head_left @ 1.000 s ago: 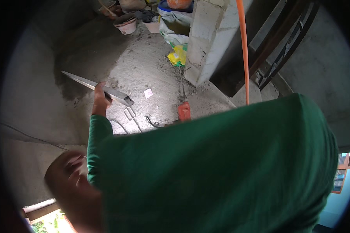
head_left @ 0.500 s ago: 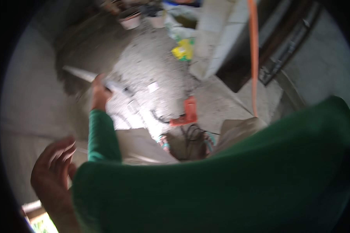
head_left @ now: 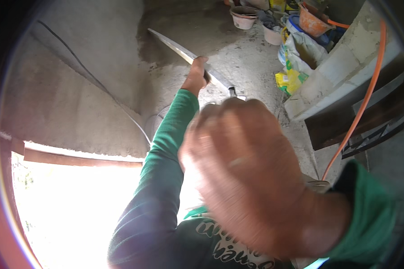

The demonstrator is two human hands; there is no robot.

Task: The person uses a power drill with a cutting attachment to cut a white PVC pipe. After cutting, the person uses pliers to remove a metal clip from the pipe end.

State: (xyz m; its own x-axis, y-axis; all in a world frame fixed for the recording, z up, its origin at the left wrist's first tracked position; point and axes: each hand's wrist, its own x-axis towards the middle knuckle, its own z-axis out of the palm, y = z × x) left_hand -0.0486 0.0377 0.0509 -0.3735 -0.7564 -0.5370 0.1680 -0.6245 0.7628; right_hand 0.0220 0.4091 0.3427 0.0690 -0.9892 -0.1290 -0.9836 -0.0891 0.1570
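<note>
My left hand (head_left: 196, 76) reaches far out over the floor, its fingers wrapped round a long, straight, pale metal bar (head_left: 174, 45). The bar slants from a narrow far end at the upper left to a dark tip close to my right hand. Large and smeared by motion, my right hand (head_left: 251, 175) is raised close to the camera with its back showing. Its fingers bend away, so their tips and anything inside them are hidden. It covers much of the floor in front of me.
A grey wall (head_left: 90, 107) with a hanging cable (head_left: 87, 74) stands left, above a bright opening (head_left: 85, 210). Buckets (head_left: 243, 21), an orange tub (head_left: 313, 22) and a torn sack (head_left: 303, 51) sit at the back. An orange hose (head_left: 368, 96) hangs right, beside pale blocks (head_left: 341, 58).
The view has swung left and up. My right hand has moved from the lower left to the middle, close up. The bar stays in my left hand. The red tool on the floor is no longer visible.
</note>
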